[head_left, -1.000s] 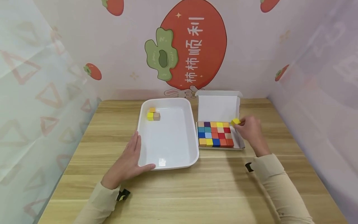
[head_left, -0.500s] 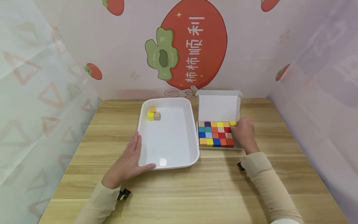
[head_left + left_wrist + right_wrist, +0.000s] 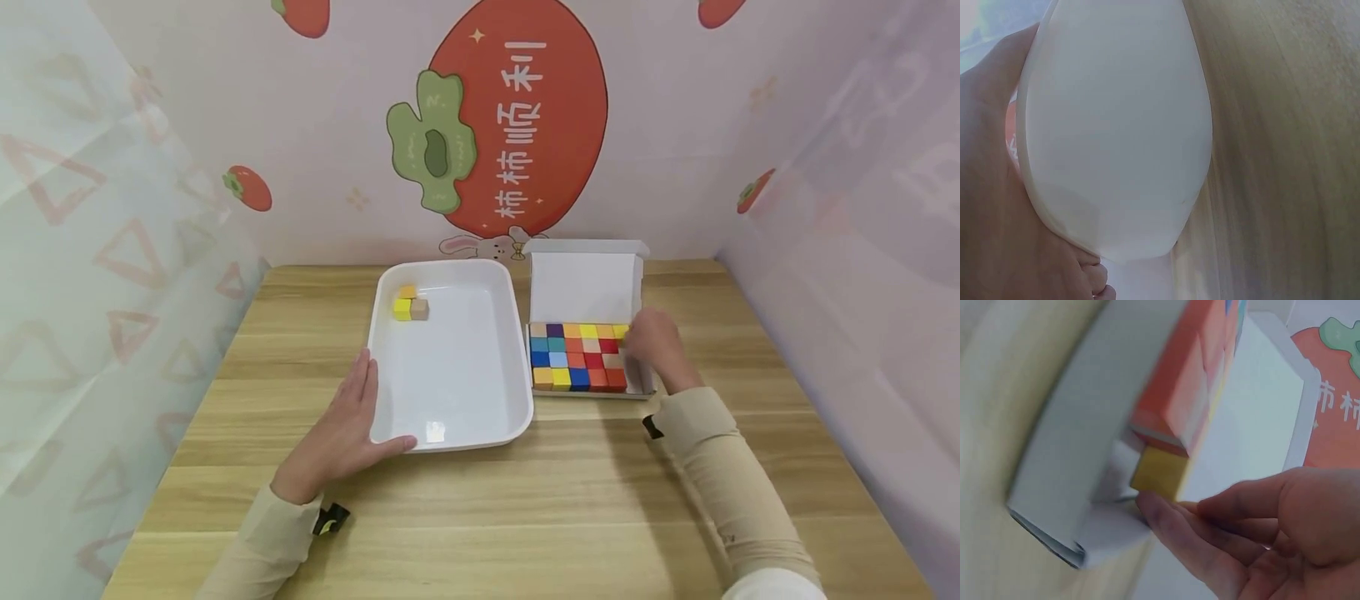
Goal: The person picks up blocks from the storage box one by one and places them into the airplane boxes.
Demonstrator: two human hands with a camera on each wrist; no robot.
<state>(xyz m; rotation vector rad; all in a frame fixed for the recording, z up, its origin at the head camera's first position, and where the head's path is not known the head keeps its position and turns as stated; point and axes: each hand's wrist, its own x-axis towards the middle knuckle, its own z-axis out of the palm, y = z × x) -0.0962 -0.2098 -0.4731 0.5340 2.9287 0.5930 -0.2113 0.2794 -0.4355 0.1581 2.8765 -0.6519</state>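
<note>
My left hand (image 3: 341,425) rests along the near left corner of a white tray (image 3: 450,433), its thumb on the front rim. In the left wrist view the tray wall (image 3: 1116,137) fills the middle. Two yellowish blocks and a tan block (image 3: 420,309) sit in the tray's far left corner. My right hand (image 3: 658,346) is at the right end of a shallow cardboard box holding rows of coloured wooden blocks (image 3: 576,360). In the right wrist view its extended fingers (image 3: 1179,531) touch the end of a yellow block (image 3: 1161,472) in the box's back row.
The box's white lid (image 3: 585,287) stands raised behind the blocks. Tray and box stand side by side on a wood-grain table (image 3: 525,517). A printed cloth wall (image 3: 337,125) closes off the back, with cloth on both sides.
My right hand brought the yellow block from above the box's right side down into the far end of the back row. The left hand and tray have stayed put.
</note>
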